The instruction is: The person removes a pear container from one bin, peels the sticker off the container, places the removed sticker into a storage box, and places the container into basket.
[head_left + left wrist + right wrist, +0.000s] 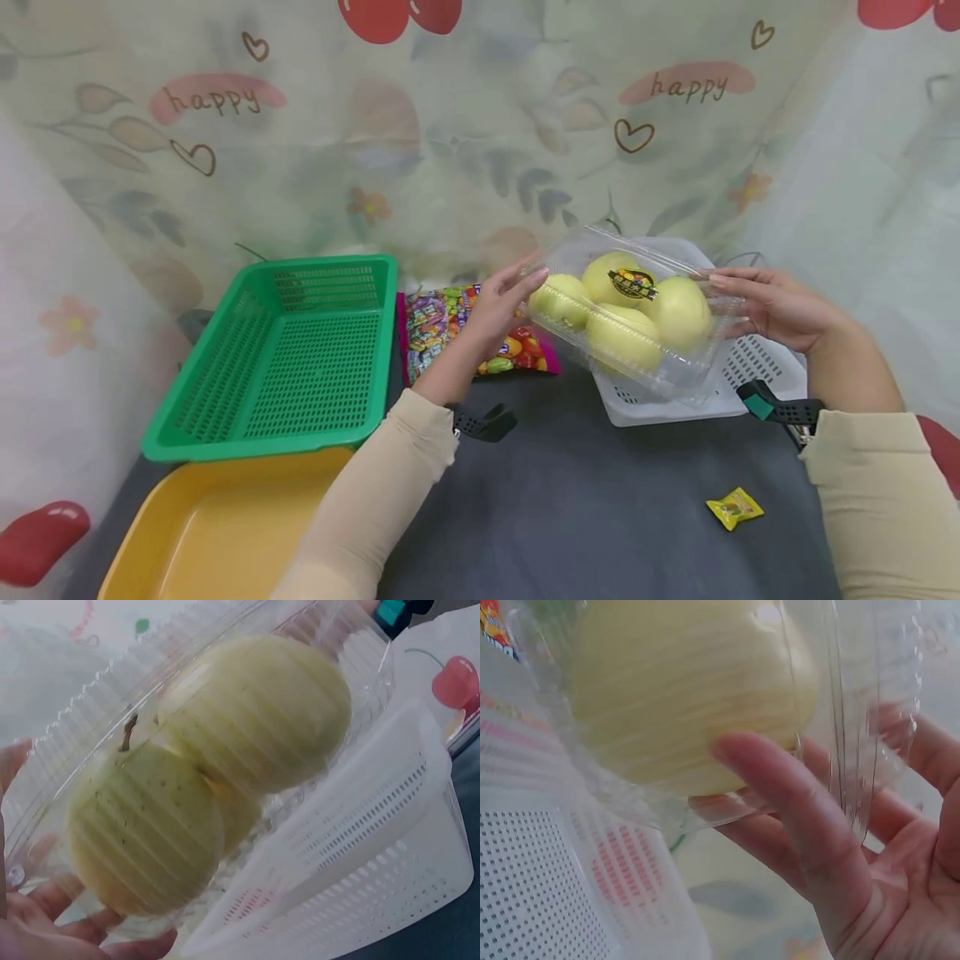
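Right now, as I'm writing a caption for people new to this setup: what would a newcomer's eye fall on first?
Probably the clear plastic box of pale yellow-green fruit, held tilted between the left hand and right hand over the white basket. Next, perhaps, the bright green basket at the left, behind the yellow tub. The small yellow packet also stands out against the dark table, at the right front.

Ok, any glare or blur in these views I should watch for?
Head: fairly sharp, pale glints along the clear box; left wrist: dim, slightly soft, but specks on the fruit show; right wrist: fruit looks smeared, bright glare spot near the top.
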`<action>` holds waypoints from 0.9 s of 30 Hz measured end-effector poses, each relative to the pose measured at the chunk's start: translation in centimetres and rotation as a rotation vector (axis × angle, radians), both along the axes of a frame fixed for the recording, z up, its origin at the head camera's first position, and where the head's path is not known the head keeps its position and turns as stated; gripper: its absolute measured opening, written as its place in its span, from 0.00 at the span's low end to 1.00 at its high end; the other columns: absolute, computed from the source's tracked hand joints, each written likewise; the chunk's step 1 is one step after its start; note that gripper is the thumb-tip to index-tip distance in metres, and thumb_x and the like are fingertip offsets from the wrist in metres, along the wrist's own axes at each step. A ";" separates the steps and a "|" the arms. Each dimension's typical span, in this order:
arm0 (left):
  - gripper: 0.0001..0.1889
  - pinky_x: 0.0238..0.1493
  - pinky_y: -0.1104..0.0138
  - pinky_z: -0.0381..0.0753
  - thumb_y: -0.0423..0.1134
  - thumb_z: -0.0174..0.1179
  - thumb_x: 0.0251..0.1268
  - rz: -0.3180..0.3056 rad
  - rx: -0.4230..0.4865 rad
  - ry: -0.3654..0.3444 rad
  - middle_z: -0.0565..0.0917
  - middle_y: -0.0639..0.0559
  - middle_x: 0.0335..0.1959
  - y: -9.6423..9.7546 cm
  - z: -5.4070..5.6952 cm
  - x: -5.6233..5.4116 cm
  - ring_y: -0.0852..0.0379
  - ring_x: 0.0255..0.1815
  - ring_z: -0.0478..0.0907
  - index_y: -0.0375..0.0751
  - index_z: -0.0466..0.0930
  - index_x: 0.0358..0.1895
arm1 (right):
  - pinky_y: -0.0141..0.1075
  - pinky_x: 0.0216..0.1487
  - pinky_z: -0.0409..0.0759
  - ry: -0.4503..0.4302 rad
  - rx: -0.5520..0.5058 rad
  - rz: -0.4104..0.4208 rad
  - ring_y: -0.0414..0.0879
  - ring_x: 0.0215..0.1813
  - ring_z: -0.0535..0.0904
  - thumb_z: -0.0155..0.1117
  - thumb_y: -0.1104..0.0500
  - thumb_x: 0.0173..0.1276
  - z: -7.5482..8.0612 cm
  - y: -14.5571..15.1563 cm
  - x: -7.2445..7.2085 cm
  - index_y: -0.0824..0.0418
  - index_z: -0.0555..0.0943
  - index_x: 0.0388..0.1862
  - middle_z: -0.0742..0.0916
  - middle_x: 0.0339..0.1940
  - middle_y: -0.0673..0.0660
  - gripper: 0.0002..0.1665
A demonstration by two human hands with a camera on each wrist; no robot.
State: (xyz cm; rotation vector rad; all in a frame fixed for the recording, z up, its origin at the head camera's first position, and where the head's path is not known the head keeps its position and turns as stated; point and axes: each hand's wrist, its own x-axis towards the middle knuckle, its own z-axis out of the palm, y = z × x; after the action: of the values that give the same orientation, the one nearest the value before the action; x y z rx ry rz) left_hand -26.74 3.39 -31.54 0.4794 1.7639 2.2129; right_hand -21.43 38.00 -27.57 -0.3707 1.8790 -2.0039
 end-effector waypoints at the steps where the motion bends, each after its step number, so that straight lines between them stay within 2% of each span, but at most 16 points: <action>1: 0.22 0.38 0.67 0.79 0.46 0.54 0.67 0.019 0.008 -0.004 0.68 0.51 0.67 -0.2 0.1 0.3 0.64 0.28 0.74 0.56 0.70 0.64 | 0.41 0.40 0.84 -0.002 -0.006 -0.017 0.42 0.48 0.83 0.40 0.66 0.75 0.1 -0.3 0.1 0.56 0.81 0.51 0.85 0.50 0.43 0.21; 3: 0.22 0.26 0.72 0.72 0.47 0.55 0.66 0.054 0.020 -0.013 0.69 0.50 0.67 -0.6 0.2 0.8 0.65 0.15 0.62 0.56 0.70 0.64 | 0.40 0.39 0.84 0.006 -0.012 -0.048 0.43 0.46 0.84 0.41 0.65 0.75 0.2 -0.8 0.3 0.57 0.81 0.50 0.85 0.50 0.43 0.19; 4: 0.22 0.21 0.72 0.67 0.46 0.55 0.66 0.069 0.033 -0.014 0.69 0.49 0.66 -0.8 0.3 1.1 0.63 0.12 0.57 0.55 0.70 0.64 | 0.40 0.39 0.84 0.012 -0.016 -0.068 0.43 0.46 0.84 0.41 0.65 0.75 0.2 -1.0 0.5 0.57 0.81 0.50 0.85 0.49 0.43 0.19; 5: 0.23 0.21 0.72 0.67 0.46 0.55 0.66 0.084 0.039 -0.015 0.70 0.49 0.66 -1.0 0.3 1.4 0.63 0.11 0.57 0.55 0.70 0.64 | 0.39 0.39 0.84 0.020 -0.010 -0.099 0.42 0.46 0.84 0.42 0.64 0.75 0.2 -1.4 0.7 0.56 0.81 0.49 0.85 0.48 0.44 0.18; 7: 0.22 0.27 0.72 0.75 0.46 0.56 0.66 0.115 0.045 -0.026 0.70 0.49 0.65 -1.5 0.4 2.0 0.66 0.18 0.67 0.55 0.71 0.64 | 0.38 0.38 0.84 0.036 -0.024 -0.145 0.42 0.45 0.84 0.44 0.64 0.74 0.1 -2.0 1.1 0.56 0.80 0.48 0.84 0.47 0.44 0.16; 9: 0.22 0.36 0.67 0.82 0.45 0.55 0.66 0.137 0.056 -0.023 0.71 0.49 0.65 -1.9 0.5 2.6 0.63 0.30 0.77 0.54 0.71 0.64 | 0.37 0.39 0.84 0.060 -0.052 -0.172 0.42 0.45 0.84 0.45 0.65 0.73 0.0 -2.7 1.6 0.57 0.79 0.49 0.83 0.48 0.45 0.15; 10: 0.22 0.41 0.64 0.83 0.45 0.55 0.66 0.150 0.058 -0.018 0.70 0.49 0.66 -2.2 0.5 2.9 0.60 0.38 0.79 0.54 0.71 0.64 | 0.37 0.39 0.84 0.076 -0.058 -0.182 0.41 0.46 0.84 0.45 0.65 0.73 -0.1 -3.0 1.8 0.57 0.78 0.50 0.83 0.49 0.45 0.15; 12: 0.23 0.49 0.58 0.81 0.45 0.55 0.66 0.171 0.059 -0.006 0.68 0.50 0.66 -2.6 0.6 3.5 0.53 0.54 0.77 0.54 0.70 0.64 | 0.35 0.40 0.84 0.102 -0.063 -0.198 0.41 0.46 0.83 0.46 0.67 0.72 -0.2 -3.8 2.3 0.56 0.74 0.56 0.80 0.52 0.45 0.17; 15: 0.25 0.45 0.61 0.82 0.45 0.56 0.65 0.209 0.040 0.020 0.68 0.48 0.65 -3.1 0.7 4.5 0.48 0.57 0.75 0.55 0.68 0.66 | 0.32 0.44 0.83 0.126 -0.062 -0.202 0.39 0.49 0.82 0.48 0.68 0.71 -0.5 -5.0 2.9 0.54 0.62 0.65 0.72 0.62 0.51 0.25; 18: 0.25 0.38 0.67 0.81 0.44 0.57 0.64 0.260 0.030 0.022 0.67 0.49 0.66 -3.8 0.7 5.6 0.48 0.57 0.74 0.55 0.68 0.66 | 0.24 0.48 0.79 0.144 -0.016 -0.223 0.32 0.53 0.77 0.48 0.65 0.72 -0.9 -6.4 3.3 0.53 0.49 0.73 0.55 0.74 0.59 0.35; 21: 0.25 0.42 0.66 0.79 0.43 0.58 0.63 0.301 0.017 0.011 0.64 0.52 0.68 -4.6 0.6 6.8 0.52 0.63 0.69 0.54 0.68 0.65 | 0.19 0.54 0.72 0.166 0.024 -0.248 0.36 0.68 0.64 0.47 0.62 0.73 -1.3 -7.9 3.8 0.59 0.39 0.76 0.40 0.77 0.59 0.40; 23: 0.26 0.47 0.60 0.78 0.42 0.58 0.62 0.307 0.003 0.007 0.63 0.53 0.68 -5.3 0.7 7.7 0.53 0.67 0.64 0.53 0.67 0.64 | 0.20 0.64 0.65 0.176 0.042 -0.275 0.43 0.75 0.52 0.46 0.59 0.74 -1.5 -8.9 4.1 0.62 0.35 0.75 0.37 0.77 0.56 0.41; 25: 0.26 0.51 0.54 0.76 0.42 0.59 0.62 0.308 -0.029 0.014 0.62 0.53 0.68 -5.8 0.7 8.6 0.55 0.70 0.58 0.53 0.65 0.64 | 0.26 0.71 0.54 0.178 0.029 -0.304 0.51 0.78 0.41 0.46 0.58 0.74 -1.7 -9.9 4.5 0.64 0.35 0.75 0.38 0.77 0.54 0.41; 27: 0.28 0.55 0.47 0.73 0.42 0.59 0.61 0.299 -0.057 0.028 0.61 0.51 0.69 -6.4 0.7 9.5 0.53 0.72 0.54 0.52 0.62 0.65 | 0.32 0.75 0.44 0.184 0.008 -0.330 0.54 0.77 0.41 0.46 0.57 0.75 -1.9 -10.8 5.0 0.65 0.36 0.75 0.39 0.78 0.53 0.41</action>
State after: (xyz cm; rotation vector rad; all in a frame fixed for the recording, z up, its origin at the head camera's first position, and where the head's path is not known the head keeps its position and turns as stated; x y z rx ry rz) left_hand -17.21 -2.97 -30.84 0.2476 2.0212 2.3496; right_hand -16.41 27.19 -29.49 -0.2628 2.1805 -2.2367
